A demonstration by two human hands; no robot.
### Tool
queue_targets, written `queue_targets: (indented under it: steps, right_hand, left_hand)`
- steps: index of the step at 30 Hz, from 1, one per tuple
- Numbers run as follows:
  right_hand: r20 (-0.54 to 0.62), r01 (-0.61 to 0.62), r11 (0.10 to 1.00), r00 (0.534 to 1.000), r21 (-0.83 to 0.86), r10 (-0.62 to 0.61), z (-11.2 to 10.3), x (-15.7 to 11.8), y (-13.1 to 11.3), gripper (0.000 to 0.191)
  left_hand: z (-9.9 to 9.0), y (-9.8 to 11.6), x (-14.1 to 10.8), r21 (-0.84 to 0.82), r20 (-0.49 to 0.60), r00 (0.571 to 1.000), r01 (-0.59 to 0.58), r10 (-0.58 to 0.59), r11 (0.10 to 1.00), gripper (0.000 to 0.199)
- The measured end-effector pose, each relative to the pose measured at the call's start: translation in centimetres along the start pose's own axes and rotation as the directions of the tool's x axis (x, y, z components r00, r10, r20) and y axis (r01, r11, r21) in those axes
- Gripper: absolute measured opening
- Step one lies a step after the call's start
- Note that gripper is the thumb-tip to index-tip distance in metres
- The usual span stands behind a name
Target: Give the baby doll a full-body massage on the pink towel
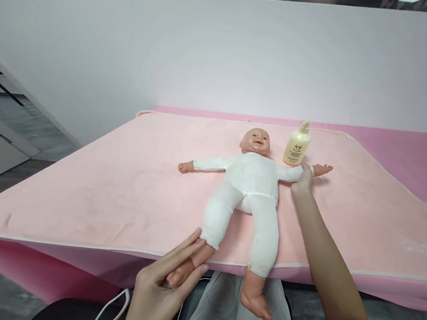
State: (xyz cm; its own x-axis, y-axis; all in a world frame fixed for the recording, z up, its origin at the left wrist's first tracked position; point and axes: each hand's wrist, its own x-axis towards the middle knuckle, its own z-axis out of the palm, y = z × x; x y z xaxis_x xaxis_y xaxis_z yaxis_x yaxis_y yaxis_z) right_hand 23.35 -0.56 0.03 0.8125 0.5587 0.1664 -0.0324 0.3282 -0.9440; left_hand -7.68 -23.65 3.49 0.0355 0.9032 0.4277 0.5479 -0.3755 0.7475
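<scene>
A baby doll (pixel 255 174) with a white cloth body lies face up, head away from me, arms spread wide. Its feet hang past the table's near edge. My left hand (pixel 169 282) is closed around the doll's foot and lower leg on the left side. At the doll's outstretched arm on the right, my right hand (pixel 304 179) grips the forearm near the wrist, its fingers partly hidden. A pale yellow pump bottle (pixel 297 147) stands upright beside the doll's head, just beyond that arm.
A pink blanket (pixel 112 193) covers the table, over a darker pink cloth (pixel 417 164). Behind it rises a white partition (pixel 213 53). A white cable (pixel 114 311) hangs near my lap at the lower left.
</scene>
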Motion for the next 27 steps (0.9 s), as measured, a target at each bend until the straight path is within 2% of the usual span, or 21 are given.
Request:
queue_targets:
  steps: [3, 5, 7, 8, 9, 11, 12, 13, 14, 15, 17, 20, 22, 25, 27]
  right_hand:
    - [0.043, -0.008, 1.000, 0.999, 0.026, 0.007, 0.8, -2.0, -1.6, 0.066]
    - [0.172, 0.105, 0.994, 0.980, -0.013, -0.101, 1.3, -3.3, -2.7, 0.064]
    - [0.315, 0.263, 0.962, 0.922, -0.075, -0.227, 1.4, -4.3, -3.5, 0.059]
    - [0.410, 0.348, 0.930, 0.870, -0.115, -0.274, 1.4, -4.7, -3.7, 0.055]
    - [0.532, 0.442, 0.883, 0.791, -0.155, -0.303, 1.2, -5.0, -3.9, 0.049]
    - [0.769, 0.642, 0.737, 0.574, -0.211, -0.280, 1.0, -5.3, -4.0, 0.031]
    - [0.846, 0.726, 0.650, 0.475, -0.223, -0.241, 0.9, -5.5, -4.0, 0.022]
    - [0.890, 0.788, 0.572, 0.406, -0.227, -0.207, 0.9, -5.6, -4.1, 0.015]
    - [0.909, 0.828, 0.511, 0.371, -0.231, -0.191, 0.9, -5.7, -4.1, 0.011]
    - [0.911, 0.848, 0.473, 0.364, -0.239, -0.192, 0.9, -5.8, -4.1, 0.009]
    - [0.903, 0.852, 0.461, 0.375, -0.248, -0.208, 1.0, -5.9, -4.3, 0.013]
    - [0.875, 0.796, 0.544, 0.435, -0.265, -0.210, 1.0, -6.1, -4.6, 0.016]
    - [0.841, 0.712, 0.636, 0.510, -0.297, -0.179, 0.9, -6.1, -4.9, 0.019]
    - [0.766, 0.539, 0.788, 0.627, -0.297, -0.141, 0.9, -6.0, -4.8, 0.028]
    - [0.659, 0.381, 0.889, 0.741, -0.255, -0.129, 1.1, -5.7, -4.3, 0.034]
  left_hand:
    - [0.1, 1.3, 2.1, 0.025, -0.049, 0.996, -0.076, 0.077, 0.997, 0.032]
    - [0.9, 2.1, 4.1, 0.041, -0.044, 0.989, -0.142, 0.143, 0.989, 0.032]
    - [2.0, 2.2, 6.4, 0.053, -0.059, 0.982, -0.178, 0.181, 0.983, 0.032]
    - [2.7, 1.9, 7.6, 0.059, -0.072, 0.980, -0.183, 0.187, 0.981, 0.032]
    - [3.4, 1.5, 8.7, 0.063, -0.085, 0.979, -0.183, 0.188, 0.981, 0.032]
    - [4.7, 0.4, 10.6, 0.065, -0.056, 0.978, -0.195, 0.199, 0.979, 0.033]
    - [5.2, -0.2, 11.3, 0.063, -0.040, 0.978, -0.201, 0.204, 0.978, 0.035]
    - [5.6, -0.7, 11.8, 0.060, -0.030, 0.978, -0.204, 0.206, 0.977, 0.036]
    - [5.8, -1.0, 12.1, 0.058, -0.022, 0.978, -0.206, 0.208, 0.977, 0.037]
    - [6.0, -1.2, 12.2, 0.060, -0.019, 0.978, -0.206, 0.208, 0.977, 0.038]
    - [6.0, -1.2, 11.8, 0.072, -0.034, 0.977, -0.206, 0.209, 0.976, 0.038]
    - [5.6, -0.7, 10.4, 0.103, -0.134, 0.968, -0.202, 0.214, 0.974, 0.033]
    - [5.2, -0.2, 9.0, 0.103, -0.229, 0.952, -0.184, 0.204, 0.977, 0.033]
    - [4.3, 0.5, 6.4, 0.058, -0.343, 0.929, -0.127, 0.139, 0.990, 0.050]
    - [3.7, 1.0, 4.6, 0.004, -0.388, 0.918, -0.084, 0.079, 0.996, 0.065]
